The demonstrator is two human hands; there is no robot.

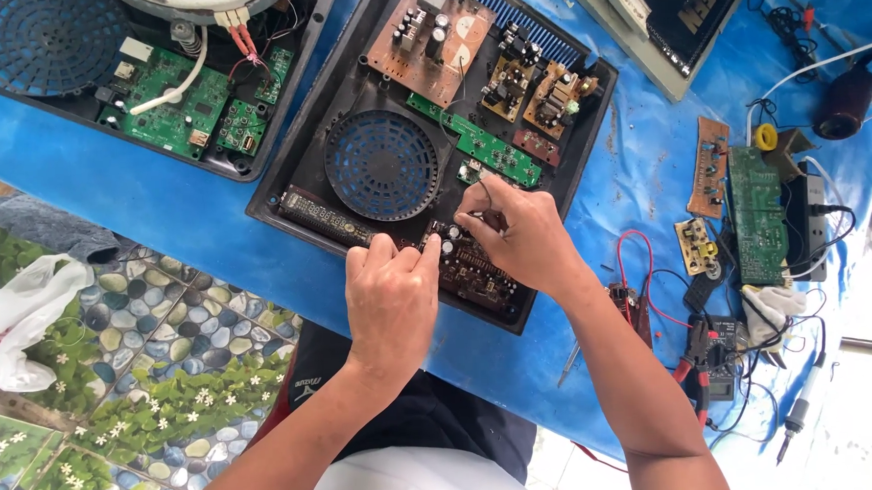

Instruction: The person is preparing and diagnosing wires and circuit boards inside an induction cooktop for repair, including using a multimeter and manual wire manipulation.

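An opened black appliance casing (pixel 347 107) lies on the blue table cover, with a round fan grille (pixel 382 165), brown circuit boards and a green board strip (pixel 481 147) inside. My left hand (pixel 391 298) rests on the casing's near edge, its fingertips touching a dark brown circuit board (pixel 469 271). My right hand (pixel 519 234) lies over the same board, fingers pinched on a thin dark wire (pixel 485 188) that rises from it. Part of the board is hidden under both hands.
A second opened casing (pixel 105 83) with green boards sits at the far left. Loose circuit boards (pixel 756 213), a power strip, red wires, pliers (pixel 694 361), a multimeter and a soldering iron (pixel 801 405) crowd the right. A pebble-patterned floor and a white bag (pixel 17 312) lie below left.
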